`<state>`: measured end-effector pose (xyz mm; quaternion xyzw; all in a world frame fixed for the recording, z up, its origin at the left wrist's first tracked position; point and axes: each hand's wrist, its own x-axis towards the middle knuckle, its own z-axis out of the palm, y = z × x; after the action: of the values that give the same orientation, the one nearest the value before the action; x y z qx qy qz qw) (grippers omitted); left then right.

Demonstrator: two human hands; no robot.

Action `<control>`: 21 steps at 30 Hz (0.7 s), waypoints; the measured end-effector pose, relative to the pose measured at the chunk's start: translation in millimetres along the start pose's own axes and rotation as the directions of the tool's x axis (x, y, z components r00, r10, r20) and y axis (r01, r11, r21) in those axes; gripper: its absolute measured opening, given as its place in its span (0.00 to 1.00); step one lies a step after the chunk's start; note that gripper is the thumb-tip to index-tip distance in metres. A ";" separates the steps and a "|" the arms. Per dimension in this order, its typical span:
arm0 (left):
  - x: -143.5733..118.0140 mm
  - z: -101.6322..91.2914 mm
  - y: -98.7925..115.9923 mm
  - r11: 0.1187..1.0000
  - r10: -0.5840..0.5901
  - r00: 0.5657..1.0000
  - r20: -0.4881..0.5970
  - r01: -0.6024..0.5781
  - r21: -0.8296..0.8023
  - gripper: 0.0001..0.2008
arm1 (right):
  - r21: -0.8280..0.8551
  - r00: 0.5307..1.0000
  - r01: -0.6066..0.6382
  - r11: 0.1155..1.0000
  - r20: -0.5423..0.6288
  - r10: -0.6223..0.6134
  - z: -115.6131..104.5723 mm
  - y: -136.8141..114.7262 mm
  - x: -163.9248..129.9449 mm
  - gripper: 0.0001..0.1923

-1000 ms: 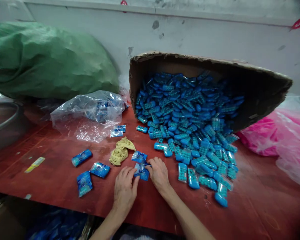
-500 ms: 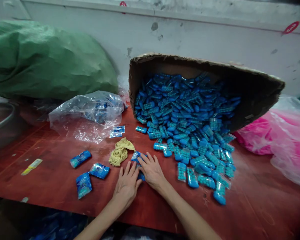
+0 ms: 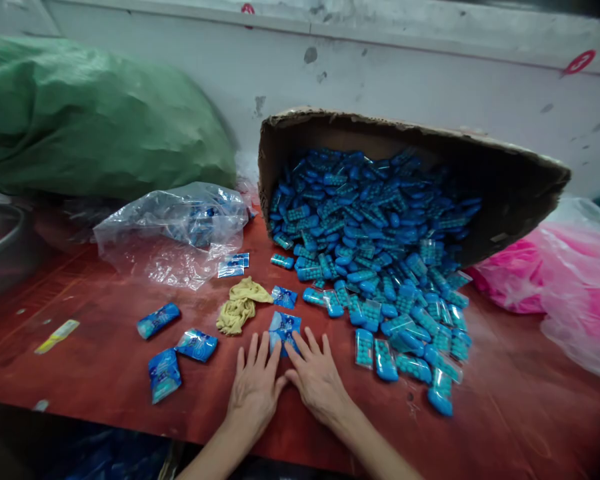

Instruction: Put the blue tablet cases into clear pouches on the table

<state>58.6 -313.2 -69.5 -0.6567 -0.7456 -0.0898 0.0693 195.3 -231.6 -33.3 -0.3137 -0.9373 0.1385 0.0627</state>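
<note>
My left hand (image 3: 255, 387) lies open and palm down, its fingertips at the lower left of a flat blue printed packet (image 3: 284, 325). On the packet's lower right, the spread fingers of my right hand (image 3: 318, 380) rest flat, and the two thumbs meet just below it. A smaller blue packet (image 3: 284, 297) lies just beyond. To its left is a crumpled yellowish cloth (image 3: 238, 307). Several filled blue packets, one of them a plump pouch (image 3: 165, 376), lie left of my hands. Right of them, small blue cases with turquoise beads (image 3: 385, 360) spill over the red table.
A tipped cardboard box (image 3: 410, 120) full of the blue cases stands at the back. Behind left sit a green sack (image 3: 100, 120) and a clear plastic bag (image 3: 145, 233). Pink bags (image 3: 580, 280) lie right, a grey basin (image 3: 3, 233) far left, a yellow cutter (image 3: 57, 336) near it.
Both hands have drawn back toward me and spread apart slightly. The blue packet under them and the smaller one beyond it now show more fully.
</note>
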 end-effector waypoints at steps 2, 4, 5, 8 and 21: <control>-15.2 -1.9 1.1 0.999 0.043 0.999 -0.016 -0.043 -0.005 0.24 | 0.021 1.000 -0.007 1.000 0.015 0.007 1.2 -3.7 -19.2 0.25; -20.4 -8.9 -0.8 0.996 0.081 0.995 -0.050 -0.082 -0.020 0.22 | 0.047 1.000 0.011 0.999 0.014 -0.012 -5.3 -6.0 -26.2 0.22; -18.5 -14.0 -3.9 0.995 0.095 0.993 -0.075 -0.098 -0.029 0.21 | 0.059 1.000 0.026 0.998 0.002 -0.026 -10.4 -7.3 -23.9 0.20; 4.1 -30.8 -23.4 0.997 0.060 0.988 -0.141 -0.066 -0.042 0.21 | 0.068 0.995 0.062 0.996 -0.086 -0.056 -24.5 -14.6 7.2 0.18; 60.5 -15.4 -82.7 0.949 -0.301 0.954 0.010 0.298 0.103 0.27 | 0.022 0.967 0.254 0.967 -0.023 -0.254 -6.8 -31.4 66.2 0.28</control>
<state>-31.3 -268.2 -44.6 -0.5328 -0.8409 -0.0534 0.0782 126.1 -214.1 -15.4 -0.1916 -0.9672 0.1380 0.0932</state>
